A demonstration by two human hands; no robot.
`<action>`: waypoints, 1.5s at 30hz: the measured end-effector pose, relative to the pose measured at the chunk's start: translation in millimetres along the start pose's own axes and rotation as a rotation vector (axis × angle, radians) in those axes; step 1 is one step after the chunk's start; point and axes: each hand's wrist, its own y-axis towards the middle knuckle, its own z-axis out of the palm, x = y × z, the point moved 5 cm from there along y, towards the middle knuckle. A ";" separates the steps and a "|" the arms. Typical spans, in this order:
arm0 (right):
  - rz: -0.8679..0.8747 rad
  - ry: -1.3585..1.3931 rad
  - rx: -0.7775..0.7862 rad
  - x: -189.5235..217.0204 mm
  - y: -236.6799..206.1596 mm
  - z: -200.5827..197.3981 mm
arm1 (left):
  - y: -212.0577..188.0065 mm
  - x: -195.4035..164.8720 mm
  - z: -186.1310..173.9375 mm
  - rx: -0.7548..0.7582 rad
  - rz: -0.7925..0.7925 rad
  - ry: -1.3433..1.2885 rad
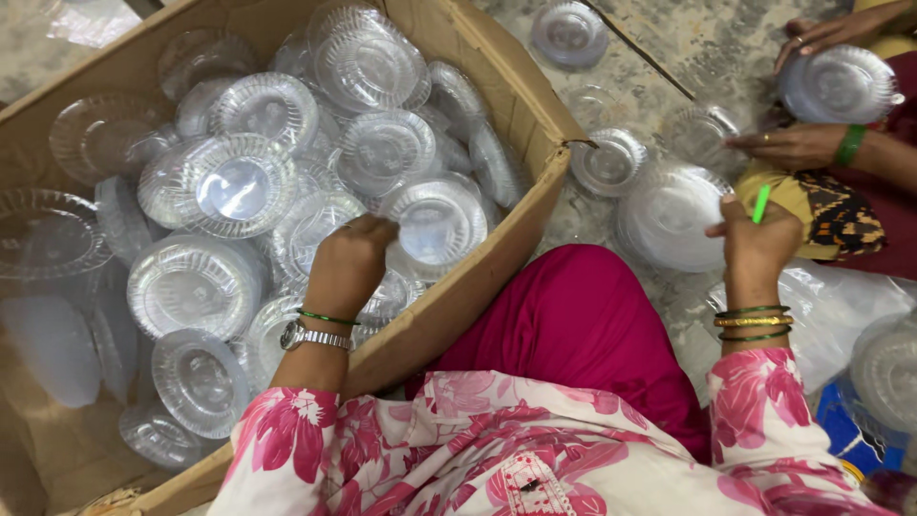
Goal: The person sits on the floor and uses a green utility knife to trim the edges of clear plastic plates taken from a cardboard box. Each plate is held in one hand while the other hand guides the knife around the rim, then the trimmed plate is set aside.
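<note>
My left hand (pixel 349 260) reaches into a big cardboard box (pixel 516 215) full of clear plastic plates, its fingers closed on the rim of one clear plate (pixel 435 225). My right hand (pixel 757 241) is outside the box on the right, closed on a thin green stick (pixel 760 203), and rests against a stack of clear plates (pixel 669 215) on the floor. A watch and green bangle are on my left wrist; several bangles are on the right.
Another person's hands (pixel 798 143) at the upper right hold a clear plate (pixel 839 84). Loose plates (pixel 569 33) lie on the stone floor. My magenta knee (pixel 573 315) sits between box and stack. Clear plastic bags (pixel 841 306) lie at the right.
</note>
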 end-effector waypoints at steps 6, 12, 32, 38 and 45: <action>-0.056 0.097 0.110 27.2 -13.8 40.9 | -8.2 28.9 -14.0 -0.321 -0.526 -0.498; -0.051 0.284 0.329 86.0 -59.2 119.1 | -9.7 40.1 1.2 -0.355 -0.708 -1.342; 0.358 0.482 0.710 159.7 -112.9 175.9 | 7.0 -32.7 -46.8 -0.273 0.002 -0.252; 0.289 0.566 0.603 149.9 -101.9 150.4 | 5.0 -6.9 -7.7 0.057 -0.086 -0.144; -0.007 0.469 0.301 80.5 -45.4 60.5 | -14.1 -3.9 45.7 0.464 0.048 0.116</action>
